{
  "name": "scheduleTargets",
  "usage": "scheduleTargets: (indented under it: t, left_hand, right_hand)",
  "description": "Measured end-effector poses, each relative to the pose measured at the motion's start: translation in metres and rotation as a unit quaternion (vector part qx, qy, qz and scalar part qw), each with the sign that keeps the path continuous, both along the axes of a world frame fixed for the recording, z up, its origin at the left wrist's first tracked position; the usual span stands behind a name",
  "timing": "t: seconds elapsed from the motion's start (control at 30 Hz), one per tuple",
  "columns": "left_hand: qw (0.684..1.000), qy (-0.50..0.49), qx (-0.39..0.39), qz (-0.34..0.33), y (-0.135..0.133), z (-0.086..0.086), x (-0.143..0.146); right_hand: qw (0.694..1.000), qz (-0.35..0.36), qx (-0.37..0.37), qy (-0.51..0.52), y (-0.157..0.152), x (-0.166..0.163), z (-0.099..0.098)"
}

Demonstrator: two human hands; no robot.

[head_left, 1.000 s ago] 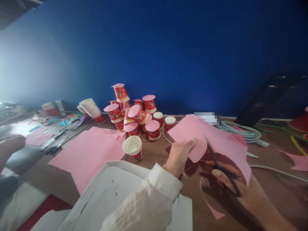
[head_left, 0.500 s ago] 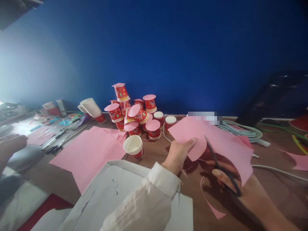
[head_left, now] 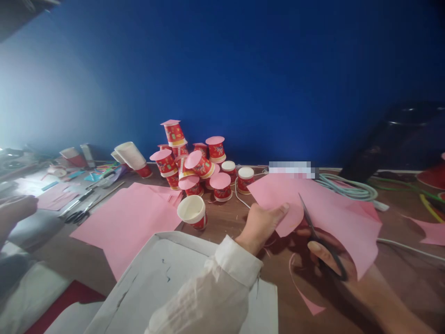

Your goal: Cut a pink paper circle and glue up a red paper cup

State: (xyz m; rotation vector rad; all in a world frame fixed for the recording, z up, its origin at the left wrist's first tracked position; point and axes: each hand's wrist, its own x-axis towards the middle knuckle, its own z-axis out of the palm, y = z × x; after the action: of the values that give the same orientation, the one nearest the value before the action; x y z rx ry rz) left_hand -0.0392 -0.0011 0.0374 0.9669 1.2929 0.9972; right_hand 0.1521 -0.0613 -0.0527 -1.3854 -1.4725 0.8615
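My left hand [head_left: 261, 225], in a white sleeve, pinches the rounded edge of a pink paper sheet [head_left: 333, 211] held above the wooden table. My right hand [head_left: 332, 262] sits partly under the sheet and grips black scissors [head_left: 321, 243], whose blades point up into the paper beside a curved cut. A thin pink paper strip [head_left: 306, 299] lies on the table below the hands.
A heap of red paper cups [head_left: 194, 162] with pink paper lids stands at the back, one open cup [head_left: 192, 212] nearer. A large pink sheet [head_left: 128, 222], a white tray [head_left: 167, 283], scissors [head_left: 78, 215] at left, a cable coil [head_left: 344, 188] at right. Another person's hand [head_left: 15, 211] at far left.
The pink sheet has turned and shifted right in my hands, and the scissors have moved slightly along the curved cut. The hand at far left shifted a little.
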Motion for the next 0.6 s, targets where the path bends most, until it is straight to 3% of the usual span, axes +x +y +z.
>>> scheduleTargets:
  t: [0.13, 0.6]
  left_hand:
    - [1.000, -0.014, 0.010, -0.005, 0.001, -0.003, 0.000]
    - [0.999, -0.043, -0.006, -0.022, 0.003, -0.004, -0.004]
  right_hand:
    - [0.999, 0.039, -0.024, 0.011, 0.000, 0.003, 0.006]
    - [1.000, -0.013, -0.011, 0.014, -0.001, -0.007, 0.002]
